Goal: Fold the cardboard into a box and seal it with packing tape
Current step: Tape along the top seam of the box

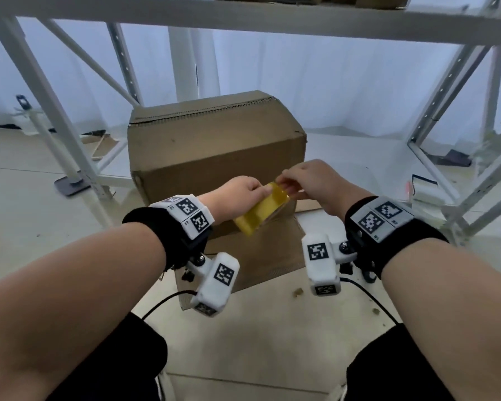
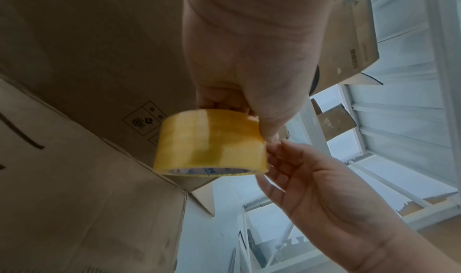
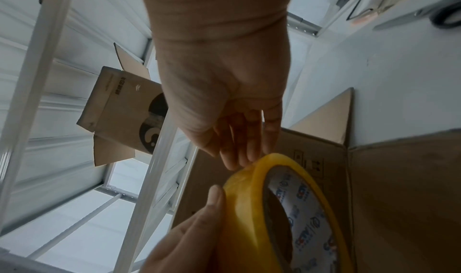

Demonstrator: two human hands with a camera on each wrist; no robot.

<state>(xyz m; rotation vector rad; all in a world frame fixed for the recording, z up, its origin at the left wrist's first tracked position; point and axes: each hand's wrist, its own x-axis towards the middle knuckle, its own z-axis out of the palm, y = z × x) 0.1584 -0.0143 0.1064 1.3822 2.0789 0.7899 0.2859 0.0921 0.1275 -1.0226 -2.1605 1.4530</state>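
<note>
A brown cardboard box (image 1: 214,146) lies on the floor ahead of me, one flap (image 1: 258,256) spread flat toward my knees. My left hand (image 1: 253,189) grips a yellow roll of packing tape (image 1: 261,211) just in front of the box's lower edge. My right hand (image 1: 285,183) reaches in from the right, and its straight fingertips (image 3: 239,159) touch the top rim of the roll (image 3: 249,208). In the left wrist view the left hand (image 2: 249,109) clasps the roll (image 2: 209,143) from above while the right hand's fingertips (image 2: 276,149) rest against its side. No loose tape end shows.
White metal shelving uprights (image 1: 70,146) stand at the left and others (image 1: 460,140) at the right, with a shelf overhead. Another cardboard box (image 3: 119,109) sits up on the shelving. Small crumbs (image 1: 298,292) and a black cable (image 1: 162,302) lie on the pale floor by my knees.
</note>
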